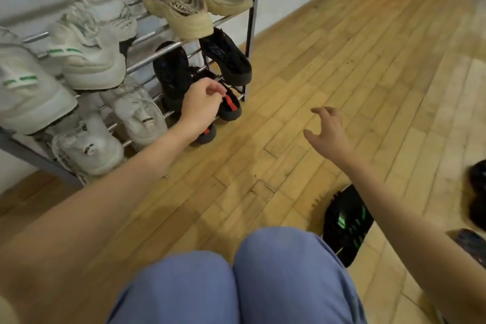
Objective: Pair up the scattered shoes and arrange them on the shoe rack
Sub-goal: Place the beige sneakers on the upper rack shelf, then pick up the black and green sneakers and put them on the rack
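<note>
Left grip (201,105) pinches the black-and-red shoe (231,106) on the rack (252,21); right grip (328,130) hovers spread above bare floor (328,60).

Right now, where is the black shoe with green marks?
In the head view, the black shoe with green marks lies on the wooden floor at lower right, under the right forearm, beside the knee.

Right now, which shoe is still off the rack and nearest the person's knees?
The black shoe with green markings, on the floor under the right forearm; every white, beige and plain black pair already sits on the rack.

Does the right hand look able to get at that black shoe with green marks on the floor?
Probably yes: the right hand hovers open over bare floor, and the black shoe with green marks lies just beneath its forearm, nothing between.
</note>
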Tool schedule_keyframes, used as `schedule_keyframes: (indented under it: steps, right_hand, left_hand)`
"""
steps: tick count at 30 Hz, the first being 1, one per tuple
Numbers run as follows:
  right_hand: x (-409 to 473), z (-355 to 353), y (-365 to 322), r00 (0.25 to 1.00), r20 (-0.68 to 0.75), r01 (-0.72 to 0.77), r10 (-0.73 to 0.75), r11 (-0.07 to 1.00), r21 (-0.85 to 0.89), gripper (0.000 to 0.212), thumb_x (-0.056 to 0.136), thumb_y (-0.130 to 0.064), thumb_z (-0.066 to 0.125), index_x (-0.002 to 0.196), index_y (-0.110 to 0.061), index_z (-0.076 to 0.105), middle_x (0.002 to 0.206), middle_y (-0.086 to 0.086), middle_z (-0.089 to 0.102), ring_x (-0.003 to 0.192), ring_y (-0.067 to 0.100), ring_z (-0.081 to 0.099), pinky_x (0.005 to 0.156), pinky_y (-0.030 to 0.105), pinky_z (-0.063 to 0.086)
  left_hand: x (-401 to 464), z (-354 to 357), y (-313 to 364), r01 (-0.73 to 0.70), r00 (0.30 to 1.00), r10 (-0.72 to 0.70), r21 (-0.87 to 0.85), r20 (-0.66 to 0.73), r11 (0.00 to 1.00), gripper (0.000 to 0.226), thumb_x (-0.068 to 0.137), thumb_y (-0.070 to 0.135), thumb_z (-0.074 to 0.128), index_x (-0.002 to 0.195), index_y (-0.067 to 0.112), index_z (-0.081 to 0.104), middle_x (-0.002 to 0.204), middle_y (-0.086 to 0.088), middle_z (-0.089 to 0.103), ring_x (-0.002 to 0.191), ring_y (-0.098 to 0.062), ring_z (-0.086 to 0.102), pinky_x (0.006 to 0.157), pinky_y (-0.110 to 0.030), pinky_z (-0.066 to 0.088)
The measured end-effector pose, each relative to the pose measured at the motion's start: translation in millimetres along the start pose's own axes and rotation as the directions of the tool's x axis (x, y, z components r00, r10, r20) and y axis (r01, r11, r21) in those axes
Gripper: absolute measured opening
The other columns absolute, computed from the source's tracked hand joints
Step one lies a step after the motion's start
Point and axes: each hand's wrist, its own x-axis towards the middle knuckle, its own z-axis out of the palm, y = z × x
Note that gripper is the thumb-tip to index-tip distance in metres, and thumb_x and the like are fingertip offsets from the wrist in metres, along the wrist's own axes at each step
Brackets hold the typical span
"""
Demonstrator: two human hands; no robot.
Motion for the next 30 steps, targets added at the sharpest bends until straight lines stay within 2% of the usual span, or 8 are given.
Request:
schedule_keyframes:
  steps: [4,8,11,13,16,23,26,30]
  right_hand:
    - [-48.3,5.7,64.0,0.959,0.122,-0.253,0.254,0.967,-0.031,0.058,0.094,-0.024,0.057,0.144,-0.010,0.032,0.148,0.016,0.027,0.133,0.035,0.036,0.109,0.045,0.036]
    - [-101.5,28.5,125.1,0.821,0.176,-0.529,0.543,0.840,-0.124,0.075,0.090,-0.031,0.061,0.148,-0.005,0.021,0.144,0.025,0.033,0.130,0.043,0.038,0.103,0.048,0.042]
    - [-135.9,47.9,154.8,0.731,0.186,-0.665,0.657,0.747,-0.025,0.074,0.090,-0.029,0.061,0.147,-0.001,0.022,0.142,0.022,0.039,0.129,0.041,0.041,0.101,0.047,0.044]
    - [-150.2,57.4,165.5,0.725,0.191,-0.683,0.662,0.727,0.073,0.060,0.091,-0.024,0.058,0.141,-0.002,0.034,0.134,0.017,0.048,0.124,0.040,0.048,0.100,0.048,0.046]
    - [-161.9,68.5,176.0,0.764,0.145,-0.646,0.629,0.746,0.161,0.032,0.092,-0.016,0.055,0.119,0.000,0.057,0.111,0.016,0.063,0.106,0.035,0.061,0.079,0.037,0.051]
    - [-169.2,69.2,187.1,0.662,0.156,-0.720,0.733,0.565,0.402,0.017,0.094,-0.017,0.059,0.080,-0.008,0.055,0.082,0.009,0.062,0.077,0.022,0.062,0.057,0.028,0.049]
    - [-168.9,60.0,191.1,0.611,0.260,-0.741,0.748,0.425,0.519,0.017,0.092,-0.012,0.063,0.077,-0.007,0.056,0.083,0.009,0.064,0.079,0.020,0.065,0.063,0.028,0.057]
    - [-173.6,57.3,192.1,0.620,0.314,-0.700,0.719,0.327,0.635,0.020,0.091,-0.013,0.064,0.096,0.006,0.065,0.089,0.014,0.068,0.078,0.019,0.067,0.062,0.022,0.056]
  left_hand:
    - [-24.2,31.0,-9.3,-0.030,0.976,-0.005,0.154,0.220,0.988,0.019,0.091,0.013,0.053,0.107,0.014,0.062,0.110,-0.002,0.064,0.101,-0.016,0.058,0.082,-0.029,0.047]
    - [-45.2,62.7,-18.2,-0.039,0.922,-0.046,0.209,0.384,0.977,0.021,0.091,0.012,0.054,0.111,0.011,0.060,0.108,-0.001,0.060,0.106,-0.017,0.056,0.087,-0.029,0.044]
    - [-61.7,86.0,-23.4,-0.072,0.863,-0.064,0.247,0.501,0.966,0.021,0.091,0.010,0.054,0.111,0.009,0.060,0.109,-0.004,0.060,0.106,-0.020,0.056,0.090,-0.032,0.046]
    - [-72.6,100.7,-27.3,-0.089,0.817,-0.082,0.264,0.571,0.960,0.023,0.092,0.011,0.053,0.113,0.007,0.060,0.112,-0.008,0.061,0.106,-0.024,0.057,0.095,-0.038,0.047]
    - [-91.2,122.0,-38.3,-0.122,0.753,-0.097,0.284,0.650,0.951,0.022,0.091,0.010,0.053,0.112,0.006,0.060,0.110,-0.010,0.062,0.105,-0.025,0.057,0.093,-0.036,0.046]
    - [-126.6,171.1,-74.5,-0.113,0.654,-0.140,0.278,0.743,0.954,0.014,0.086,0.006,0.061,0.096,0.015,0.058,0.094,-0.006,0.062,0.096,-0.028,0.060,0.084,-0.037,0.047]
    - [-138.9,190.6,-77.6,-0.020,0.613,-0.218,0.290,0.760,0.957,0.016,0.088,0.014,0.063,0.103,0.011,0.058,0.099,-0.010,0.061,0.094,-0.026,0.058,0.073,-0.031,0.044]
    - [-159.2,206.7,-64.3,0.124,0.492,-0.355,0.340,0.795,0.932,0.048,0.085,0.049,0.062,0.115,0.014,0.049,0.107,-0.004,0.060,0.097,-0.019,0.062,0.066,-0.033,0.053]
